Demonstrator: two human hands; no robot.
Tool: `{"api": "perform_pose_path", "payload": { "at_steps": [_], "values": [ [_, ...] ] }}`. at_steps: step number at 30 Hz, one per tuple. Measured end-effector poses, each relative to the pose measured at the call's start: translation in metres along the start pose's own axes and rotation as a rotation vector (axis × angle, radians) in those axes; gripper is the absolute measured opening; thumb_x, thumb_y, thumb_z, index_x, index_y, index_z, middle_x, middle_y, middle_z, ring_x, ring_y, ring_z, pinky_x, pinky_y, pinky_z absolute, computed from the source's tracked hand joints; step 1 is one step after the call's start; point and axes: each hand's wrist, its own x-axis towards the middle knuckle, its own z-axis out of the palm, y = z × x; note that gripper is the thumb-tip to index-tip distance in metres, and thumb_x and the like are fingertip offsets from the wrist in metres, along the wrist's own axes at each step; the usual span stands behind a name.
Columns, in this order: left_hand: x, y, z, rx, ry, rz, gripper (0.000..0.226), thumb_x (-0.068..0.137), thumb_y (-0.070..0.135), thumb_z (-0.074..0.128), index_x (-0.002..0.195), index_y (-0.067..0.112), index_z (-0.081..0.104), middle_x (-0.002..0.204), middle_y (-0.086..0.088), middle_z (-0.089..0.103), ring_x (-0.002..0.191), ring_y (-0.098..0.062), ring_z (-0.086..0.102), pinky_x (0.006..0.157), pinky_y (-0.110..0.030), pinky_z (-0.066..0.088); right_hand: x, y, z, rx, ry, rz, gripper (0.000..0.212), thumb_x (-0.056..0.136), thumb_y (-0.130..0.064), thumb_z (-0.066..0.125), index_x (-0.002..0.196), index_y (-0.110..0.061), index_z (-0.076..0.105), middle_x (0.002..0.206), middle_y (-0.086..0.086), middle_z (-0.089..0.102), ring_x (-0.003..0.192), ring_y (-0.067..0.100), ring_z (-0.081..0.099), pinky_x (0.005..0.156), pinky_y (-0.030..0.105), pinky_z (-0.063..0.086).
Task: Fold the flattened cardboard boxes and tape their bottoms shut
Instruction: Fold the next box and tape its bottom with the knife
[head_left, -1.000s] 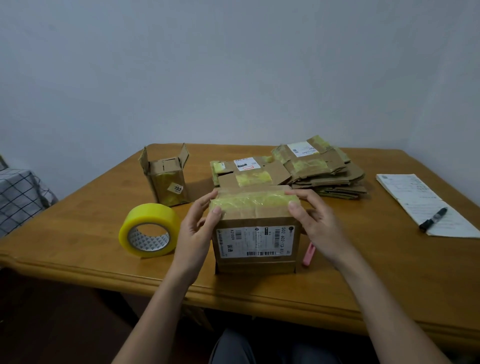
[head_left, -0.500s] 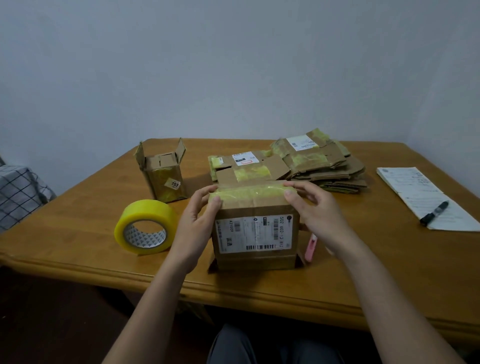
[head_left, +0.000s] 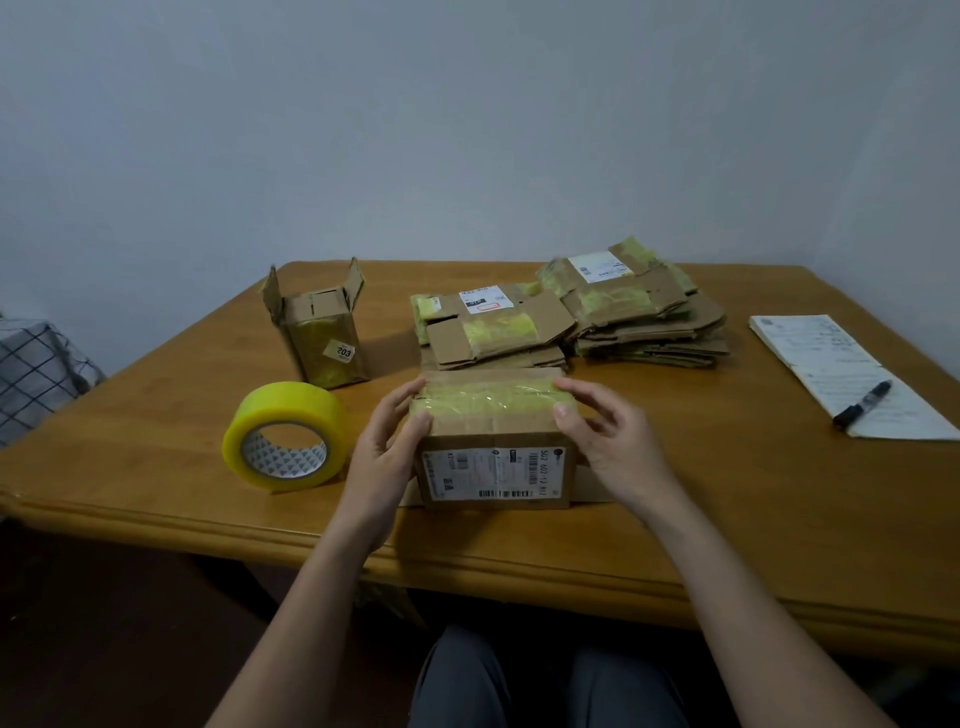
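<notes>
Cardboard box (head_left: 493, 447) stands at the near middle of the table (head_left: 727, 519), bottom side up, between both hands. A strip of yellowish tape (head_left: 488, 397) runs across its top seam, and a white shipping label covers the near face. I think the tape can wrinkle or lift at the ends if the pressing is uneven, and then the bottom may open later. The flattened boxes (head_left: 597, 322) wait behind it, the tape roll (head_left: 283, 434) to the left. The left hand (head_left: 387, 447) and the right hand (head_left: 608, 436) press the tape's two ends with bent fingers, thumbs on the near edge.
</notes>
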Motion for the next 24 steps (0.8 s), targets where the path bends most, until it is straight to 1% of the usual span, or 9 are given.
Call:
{"api": "perform_pose_path", "payload": {
  "at_steps": [2, 4, 8, 11, 14, 18, 20, 22, 24],
  "values": [
    [0.002, 0.002, 0.000, 0.027, 0.010, -0.015, 0.027, 0.098, 0.034, 0.056, 0.120, 0.049, 0.061, 0.129, 0.013, 0.057, 0.106, -0.008, 0.062, 0.068, -0.024, 0.056, 0.002, 0.000, -0.001, -0.009, -0.001, 0.003, 0.066, 0.068, -0.070, 0.058, 0.125, -0.036, 0.059, 0.137, -0.004, 0.053, 0.120, 0.026, 0.055, 0.081, 0.050, 0.058],
    [0.001, 0.004, 0.000, 0.042, 0.022, -0.029, 0.024, 0.098, 0.033, 0.055, 0.115, 0.049, 0.062, 0.129, 0.011, 0.056, 0.109, -0.011, 0.060, 0.067, -0.026, 0.056, 0.002, 0.000, 0.000, -0.007, 0.010, 0.004, 0.063, 0.069, -0.070, 0.057, 0.121, -0.035, 0.061, 0.133, -0.003, 0.056, 0.116, 0.026, 0.057, 0.079, 0.051, 0.058],
    [-0.005, 0.005, -0.001, 0.057, 0.048, -0.021, 0.016, 0.097, 0.036, 0.056, 0.107, 0.045, 0.064, 0.125, 0.010, 0.058, 0.105, -0.012, 0.061, 0.068, -0.028, 0.056, -0.001, 0.005, 0.002, 0.079, 0.057, 0.022, 0.034, 0.077, -0.059, 0.060, 0.104, -0.039, 0.066, 0.115, -0.007, 0.065, 0.102, 0.023, 0.065, 0.074, 0.053, 0.059],
    [-0.006, 0.005, -0.002, 0.027, 0.058, -0.022, 0.019, 0.098, 0.027, 0.056, 0.103, 0.041, 0.067, 0.120, 0.017, 0.061, 0.101, -0.007, 0.062, 0.065, -0.025, 0.055, 0.000, 0.007, 0.002, 0.134, 0.051, 0.041, 0.029, 0.078, -0.053, 0.063, 0.101, -0.038, 0.067, 0.111, -0.010, 0.064, 0.096, 0.019, 0.066, 0.069, 0.051, 0.060],
    [-0.003, 0.005, -0.003, 0.018, 0.050, -0.025, 0.020, 0.097, 0.023, 0.057, 0.104, 0.037, 0.069, 0.118, 0.019, 0.062, 0.099, -0.003, 0.063, 0.062, -0.023, 0.054, 0.006, 0.009, 0.000, 0.122, 0.053, 0.058, 0.015, 0.084, -0.041, 0.066, 0.099, -0.037, 0.068, 0.106, -0.014, 0.063, 0.090, 0.013, 0.066, 0.067, 0.050, 0.060],
    [-0.002, -0.001, -0.006, 0.018, 0.031, 0.002, 0.018, 0.096, 0.021, 0.057, 0.104, 0.032, 0.069, 0.110, 0.024, 0.066, 0.088, 0.004, 0.065, 0.062, -0.020, 0.055, 0.011, 0.013, 0.000, 0.119, 0.064, 0.057, 0.009, 0.090, -0.031, 0.064, 0.094, -0.037, 0.068, 0.101, -0.013, 0.064, 0.088, 0.016, 0.067, 0.065, 0.051, 0.060],
    [-0.001, -0.003, -0.008, 0.035, 0.021, 0.022, 0.017, 0.097, 0.021, 0.056, 0.107, 0.028, 0.067, 0.106, 0.025, 0.068, 0.086, 0.004, 0.066, 0.062, -0.020, 0.055, 0.013, 0.013, 0.000, 0.085, 0.070, 0.026, 0.008, 0.090, -0.033, 0.062, 0.093, -0.037, 0.068, 0.107, -0.016, 0.062, 0.092, 0.018, 0.065, 0.064, 0.047, 0.061],
    [0.000, -0.003, -0.007, 0.050, 0.016, 0.042, 0.017, 0.096, 0.025, 0.055, 0.109, 0.028, 0.066, 0.103, 0.024, 0.069, 0.085, 0.002, 0.067, 0.062, -0.020, 0.055, 0.015, 0.013, 0.001, 0.064, 0.077, 0.009, 0.010, 0.091, -0.035, 0.060, 0.096, -0.035, 0.068, 0.106, -0.019, 0.062, 0.092, 0.015, 0.064, 0.062, 0.041, 0.061],
    [-0.002, -0.001, -0.005, 0.056, 0.029, 0.059, 0.021, 0.095, 0.031, 0.054, 0.110, 0.032, 0.068, 0.104, 0.024, 0.069, 0.087, 0.002, 0.067, 0.062, -0.021, 0.055, 0.014, 0.013, 0.001, 0.030, 0.089, -0.027, 0.016, 0.093, -0.038, 0.056, 0.102, -0.035, 0.069, 0.100, -0.020, 0.064, 0.089, 0.008, 0.063, 0.056, 0.027, 0.056]
  ]
}}
